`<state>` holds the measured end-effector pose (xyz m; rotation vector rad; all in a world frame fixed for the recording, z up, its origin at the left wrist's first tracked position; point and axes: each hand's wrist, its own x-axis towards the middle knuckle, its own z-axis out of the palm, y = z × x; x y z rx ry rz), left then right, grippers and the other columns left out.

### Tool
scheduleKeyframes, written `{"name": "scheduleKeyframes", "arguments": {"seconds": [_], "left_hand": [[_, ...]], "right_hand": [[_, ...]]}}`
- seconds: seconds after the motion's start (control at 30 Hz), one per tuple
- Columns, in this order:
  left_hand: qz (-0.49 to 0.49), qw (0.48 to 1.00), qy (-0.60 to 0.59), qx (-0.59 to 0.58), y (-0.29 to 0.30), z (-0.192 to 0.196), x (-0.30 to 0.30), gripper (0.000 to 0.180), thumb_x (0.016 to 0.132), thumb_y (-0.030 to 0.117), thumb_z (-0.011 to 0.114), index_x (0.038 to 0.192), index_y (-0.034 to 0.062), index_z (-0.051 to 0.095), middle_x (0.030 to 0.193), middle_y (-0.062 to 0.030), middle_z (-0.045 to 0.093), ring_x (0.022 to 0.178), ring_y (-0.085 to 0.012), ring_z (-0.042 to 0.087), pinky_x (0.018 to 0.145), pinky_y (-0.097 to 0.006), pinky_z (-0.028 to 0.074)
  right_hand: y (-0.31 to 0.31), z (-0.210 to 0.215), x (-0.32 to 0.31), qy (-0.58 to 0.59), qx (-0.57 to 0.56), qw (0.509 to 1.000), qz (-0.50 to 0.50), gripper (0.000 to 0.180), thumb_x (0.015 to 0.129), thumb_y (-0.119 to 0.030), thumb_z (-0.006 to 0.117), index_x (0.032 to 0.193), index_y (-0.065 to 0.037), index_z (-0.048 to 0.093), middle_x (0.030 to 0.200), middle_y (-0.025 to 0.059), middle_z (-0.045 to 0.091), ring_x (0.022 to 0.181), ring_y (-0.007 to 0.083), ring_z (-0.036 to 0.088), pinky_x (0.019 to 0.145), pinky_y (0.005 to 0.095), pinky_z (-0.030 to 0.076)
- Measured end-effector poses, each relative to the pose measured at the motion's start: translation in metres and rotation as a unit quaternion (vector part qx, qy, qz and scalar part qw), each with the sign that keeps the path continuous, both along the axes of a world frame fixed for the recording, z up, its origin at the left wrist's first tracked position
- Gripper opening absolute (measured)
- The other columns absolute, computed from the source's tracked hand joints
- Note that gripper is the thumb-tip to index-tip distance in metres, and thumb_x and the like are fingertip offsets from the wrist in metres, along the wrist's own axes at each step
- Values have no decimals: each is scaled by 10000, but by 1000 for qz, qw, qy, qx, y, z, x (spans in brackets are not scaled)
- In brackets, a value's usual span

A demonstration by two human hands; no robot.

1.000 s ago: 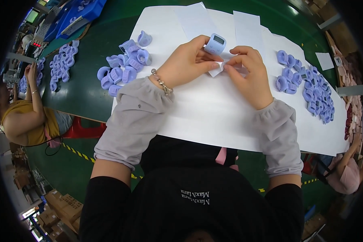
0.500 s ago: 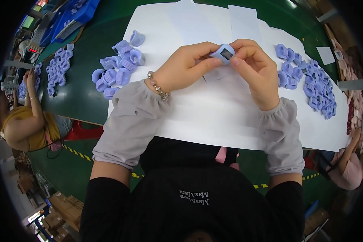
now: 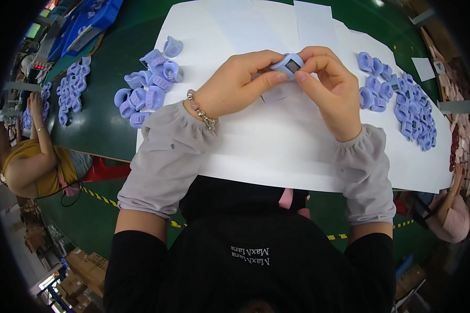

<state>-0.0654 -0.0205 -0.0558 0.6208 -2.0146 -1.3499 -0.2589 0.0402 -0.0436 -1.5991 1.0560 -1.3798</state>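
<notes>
Above the white sheet on the table, both my hands grip one lavender digital wristwatch [image 3: 285, 63] with a dark rectangular display. My left hand [image 3: 240, 83] pinches its left end between thumb and fingers. On the other side, the thumb and fingers of my right hand [image 3: 329, 86] close on the edge by the display. A loose pile of curled lavender watches [image 3: 154, 86] lies left of my left hand. To the right of my right hand is a larger group of similar watches [image 3: 415, 112], a few showing dark displays.
White paper [image 3: 261, 151] covers the green table, with loose sheets [image 3: 313, 23] at its far side. A blue bin [image 3: 96, 21] stands far left near more watches [image 3: 74, 88]. Co-workers sit at left [image 3: 31, 161] and right [image 3: 451, 216]. Pink pieces [image 3: 454, 125] lie beyond the right edge.
My right fingers have shifted slightly on the watch, the thumb now nearer the display's edge. The view has moved a little; the piles appear unchanged.
</notes>
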Motion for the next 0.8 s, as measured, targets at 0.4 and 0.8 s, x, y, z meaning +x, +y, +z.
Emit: {"name": "scheduleKeyframes", "arguments": {"seconds": [0.4, 0.8], "left_hand": [[2, 1000, -2, 9, 1, 1, 0, 259, 905, 130, 579, 1133, 9, 585, 907, -70, 629, 779, -121, 562, 707, -257, 464], [-4, 999, -20, -37, -1, 4, 2, 262, 901, 106, 576, 1139, -4, 582, 949, -72, 635, 832, -131, 580, 753, -256, 468]], "right_hand": [[0, -1, 1, -7, 0, 1000, -9, 63, 815, 30, 607, 874, 25, 585, 1086, 78, 532, 962, 143, 503, 851, 267, 402], [0, -4, 4, 17, 16, 998, -66, 145, 819, 26, 607, 959, 5, 575, 984, 39, 537, 872, 109, 500, 776, 234, 405]]}}
